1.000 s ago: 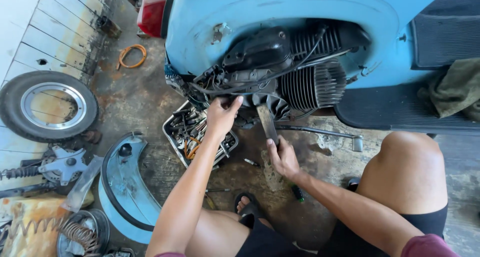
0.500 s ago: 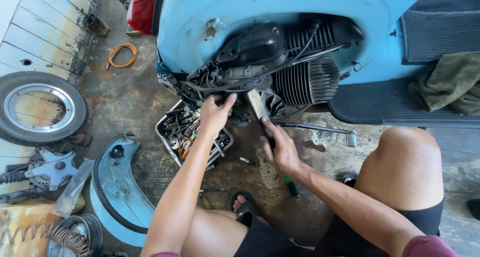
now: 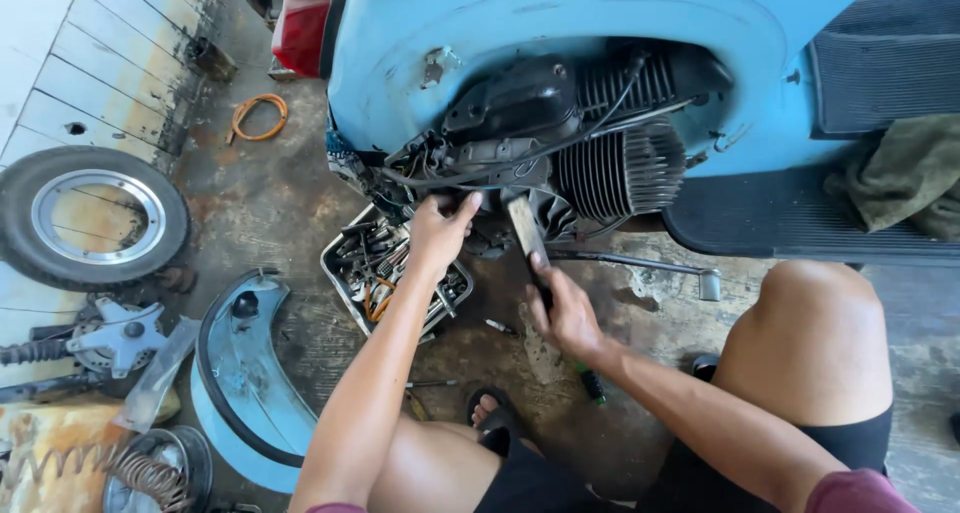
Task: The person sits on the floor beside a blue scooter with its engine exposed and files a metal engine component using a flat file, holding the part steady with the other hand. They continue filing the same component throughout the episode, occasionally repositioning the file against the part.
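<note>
I squat on a stained concrete floor beside a light blue scooter (image 3: pixel 560 23) whose side panel is off, baring its black engine (image 3: pixel 560 133) with finned cylinder. My left hand (image 3: pixel 438 233) reaches up to the engine's lower edge, fingertips touching the parts beneath the black cover. My right hand (image 3: pixel 566 311) grips the handle of a flat-bladed tool (image 3: pixel 524 227) whose pale blade points up under the engine. A metal tray (image 3: pixel 345 273) full of sockets and small tools lies on the floor just below my left wrist.
A removed blue side panel (image 3: pixel 240 373) lies at lower left, next to a spring (image 3: pixel 70 465) and metal parts. A loose wheel (image 3: pixel 92 217) lies at left, an orange cable coil (image 3: pixel 256 118) beyond it. The kickstart lever (image 3: pixel 640 263) sticks out right.
My left hand has shifted slightly along the underside of the engine. My right hand has raised the tool closer to the engine. The view has moved a little.
</note>
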